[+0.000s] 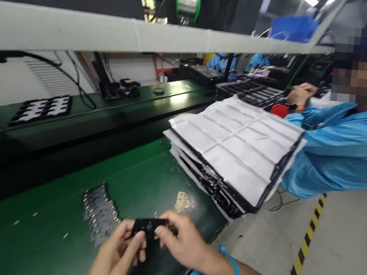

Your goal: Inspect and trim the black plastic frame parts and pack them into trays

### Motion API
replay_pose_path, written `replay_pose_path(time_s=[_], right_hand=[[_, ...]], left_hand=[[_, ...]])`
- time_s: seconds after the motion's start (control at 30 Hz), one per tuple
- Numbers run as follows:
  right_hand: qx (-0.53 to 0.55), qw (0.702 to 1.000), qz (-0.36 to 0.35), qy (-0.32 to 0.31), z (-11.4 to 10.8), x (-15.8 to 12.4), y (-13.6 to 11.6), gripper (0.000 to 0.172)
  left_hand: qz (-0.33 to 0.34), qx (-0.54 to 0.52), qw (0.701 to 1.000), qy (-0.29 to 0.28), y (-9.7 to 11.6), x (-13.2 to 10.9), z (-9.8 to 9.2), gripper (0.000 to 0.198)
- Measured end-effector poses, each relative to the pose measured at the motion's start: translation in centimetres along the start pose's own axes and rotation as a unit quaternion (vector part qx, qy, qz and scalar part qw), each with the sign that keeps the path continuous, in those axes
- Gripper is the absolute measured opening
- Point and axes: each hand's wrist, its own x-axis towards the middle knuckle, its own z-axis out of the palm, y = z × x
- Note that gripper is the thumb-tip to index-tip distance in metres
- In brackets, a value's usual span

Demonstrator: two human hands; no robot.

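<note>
Near six o'clock, the left hand (pixel 121 252) and right hand (pixel 183 238), curled closed, pinch a black piece (pixel 146 226) by opposite ends above the worktop (pixel 38 249), I'd guess for steadiness; pale bits (pixel 183 201) at its two o'clock and dark parts (pixel 100 213) at its nine seem placed within reach

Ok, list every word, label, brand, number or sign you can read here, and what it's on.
None; no text is readable.
Small black part being held: any marking is too small and blurred to read.
Green-rimmed spool: no lettering can be made out.
Yellow-and-black floor tape: stripes, no visible words.
</note>
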Motion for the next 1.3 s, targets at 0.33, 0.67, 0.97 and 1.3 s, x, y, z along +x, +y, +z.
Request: replay_pose_path(time_s=[0.33,0.67,0.97,1.3], right_hand=[[0.056,0.997,0.015,-0.058,-1.2,1.5,-0.9,0.02],[-0.095,0.993,-0.046,-0.05,0.1,2.7,-0.3,0.015],[0.084,0.991,0.1,-0.016,1.6,1.8,1.1,0.03],[0.028,0.998,0.051,0.02,0.6,1.8,0.0,0.02]], left_hand=[[-0.065,-0.036,0.993,-0.091,0.6,0.4,-0.8,0.034],[0.006,0.01,1.0,0.017,-0.5,0.8,-1.2,0.025],[0.125,0.104,0.987,0.004,-1.5,0.6,-0.8,0.017],[0.036,0.065,0.995,-0.06,-1.2,-0.3,-0.9,0.017]])
